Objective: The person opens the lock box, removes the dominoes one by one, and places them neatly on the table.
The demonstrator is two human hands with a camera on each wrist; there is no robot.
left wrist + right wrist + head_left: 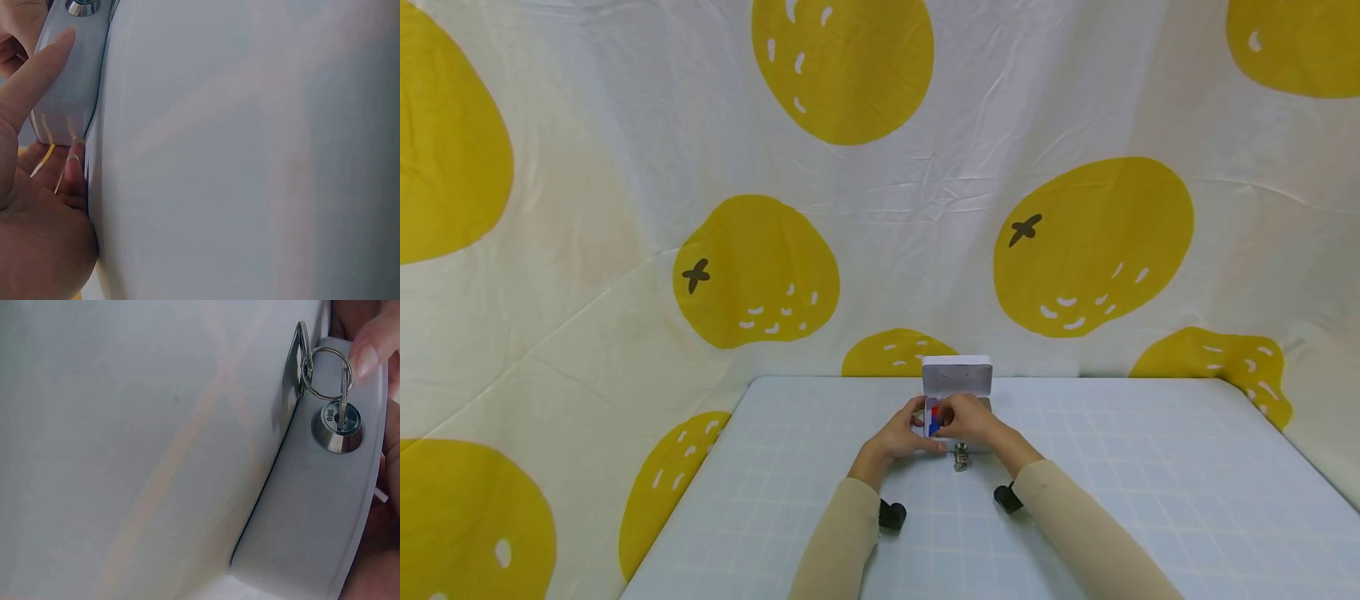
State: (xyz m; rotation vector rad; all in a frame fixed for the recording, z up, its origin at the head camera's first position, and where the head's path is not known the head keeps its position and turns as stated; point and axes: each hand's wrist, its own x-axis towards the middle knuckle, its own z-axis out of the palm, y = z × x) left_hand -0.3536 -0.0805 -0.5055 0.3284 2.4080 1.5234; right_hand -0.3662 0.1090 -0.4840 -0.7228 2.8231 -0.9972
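Observation:
A small white lock box (977, 447) stands on the table, its lid (957, 380) raised. My left hand (901, 431) grips its left end, thumb (44, 72) pressed on the front wall and fingertips (76, 165) at the end near the tabletop. My right hand (970, 418) reaches in over the front rim, fingers bent down beside a red and blue item (934, 427) inside. I cannot tell whether those fingers pinch it. A key (344, 394) sits in the round lock (337, 425) on the front, with a ring (327, 397) and a second flat key (292, 372) hanging from it.
The table (820, 467) wears a pale blue checked cover. A white curtain (925, 250) printed with yellow fruit hangs right behind its far edge. Black wrist cameras (892, 516) stick out inward from both beige sleeves (838, 542), low over the table.

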